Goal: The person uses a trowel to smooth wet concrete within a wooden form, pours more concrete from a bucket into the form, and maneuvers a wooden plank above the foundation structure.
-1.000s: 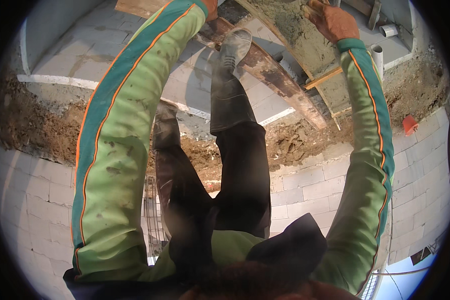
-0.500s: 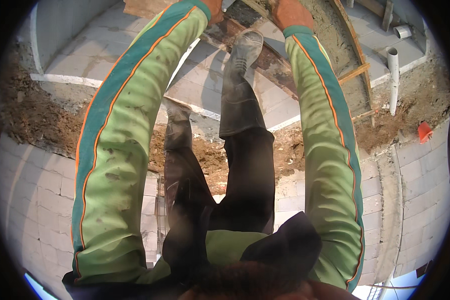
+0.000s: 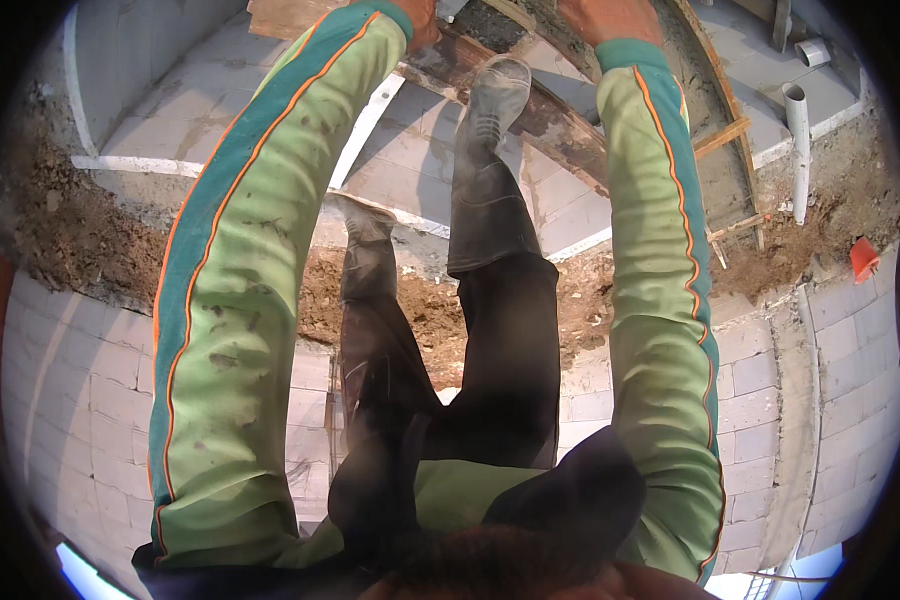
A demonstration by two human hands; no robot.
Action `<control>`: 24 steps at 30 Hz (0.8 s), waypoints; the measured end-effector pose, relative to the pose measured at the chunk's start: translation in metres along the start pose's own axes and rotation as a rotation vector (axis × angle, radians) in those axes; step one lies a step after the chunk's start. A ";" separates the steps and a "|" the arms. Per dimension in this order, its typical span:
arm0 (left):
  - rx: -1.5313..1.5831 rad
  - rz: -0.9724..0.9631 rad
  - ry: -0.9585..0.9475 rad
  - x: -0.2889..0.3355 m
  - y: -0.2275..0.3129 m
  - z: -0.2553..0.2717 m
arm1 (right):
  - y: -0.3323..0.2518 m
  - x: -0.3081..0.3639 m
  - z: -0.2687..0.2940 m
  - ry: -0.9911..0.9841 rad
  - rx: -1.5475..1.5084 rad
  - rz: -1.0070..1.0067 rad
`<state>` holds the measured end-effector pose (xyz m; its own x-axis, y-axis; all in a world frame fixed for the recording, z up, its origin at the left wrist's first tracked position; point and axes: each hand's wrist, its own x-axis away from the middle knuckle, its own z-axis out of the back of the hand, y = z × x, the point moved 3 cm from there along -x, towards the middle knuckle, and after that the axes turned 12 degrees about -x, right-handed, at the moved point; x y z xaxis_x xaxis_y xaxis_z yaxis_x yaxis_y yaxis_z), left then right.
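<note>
Both hands have drawn closer together on the mortar-caked wooden plank [image 3: 530, 105], left hand [image 3: 420, 18] and right hand [image 3: 610, 18] at its top end above the boot [image 3: 495, 95], their grip cut off from view.

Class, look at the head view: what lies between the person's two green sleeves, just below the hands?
In the head view, the raised boot rests on the mortar-smeared plank, between the left hand and the right hand.
</note>
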<state>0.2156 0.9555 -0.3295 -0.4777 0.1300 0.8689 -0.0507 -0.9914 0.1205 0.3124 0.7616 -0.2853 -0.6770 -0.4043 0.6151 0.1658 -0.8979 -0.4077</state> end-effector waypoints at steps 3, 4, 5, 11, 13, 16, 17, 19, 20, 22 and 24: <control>-0.040 0.029 0.006 0.003 0.003 0.003 | 0.029 0.016 -0.007 -0.047 -0.064 0.086; -0.046 0.032 0.008 0.002 0.004 0.004 | 0.041 0.022 -0.009 -0.046 -0.062 0.067; -0.105 -0.019 0.014 0.001 0.006 0.006 | 0.050 0.027 -0.013 -0.041 -0.062 0.048; -0.078 -0.003 -0.043 -0.003 0.002 0.003 | 0.069 0.018 -0.025 0.037 -0.017 -0.088; -0.092 -0.008 0.013 -0.005 0.001 0.001 | 0.066 0.007 -0.025 0.024 0.049 -0.062; -0.117 -0.001 -0.018 -0.007 0.003 -0.002 | 0.065 -0.004 -0.015 0.267 -0.046 -0.055; -0.138 0.021 -0.011 -0.007 0.004 -0.002 | 0.067 -0.007 -0.016 0.240 -0.044 -0.126; -0.132 -0.015 -0.029 -0.008 0.005 -0.002 | 0.072 -0.014 -0.020 0.189 -0.031 -0.264; -0.138 -0.022 -0.022 -0.009 0.003 0.000 | 0.070 -0.018 -0.020 0.225 -0.008 -0.205; -0.114 0.018 -0.052 -0.009 0.000 0.001 | 0.064 -0.026 -0.022 0.289 0.037 -0.083; -0.121 -0.009 -0.104 -0.010 0.001 -0.001 | 0.065 -0.034 -0.026 0.228 0.040 -0.194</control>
<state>0.2195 0.9536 -0.3384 -0.3836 0.1333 0.9138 -0.1624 -0.9838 0.0753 0.3274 0.7210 -0.3501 -0.8414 -0.1794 0.5098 0.0432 -0.9626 -0.2674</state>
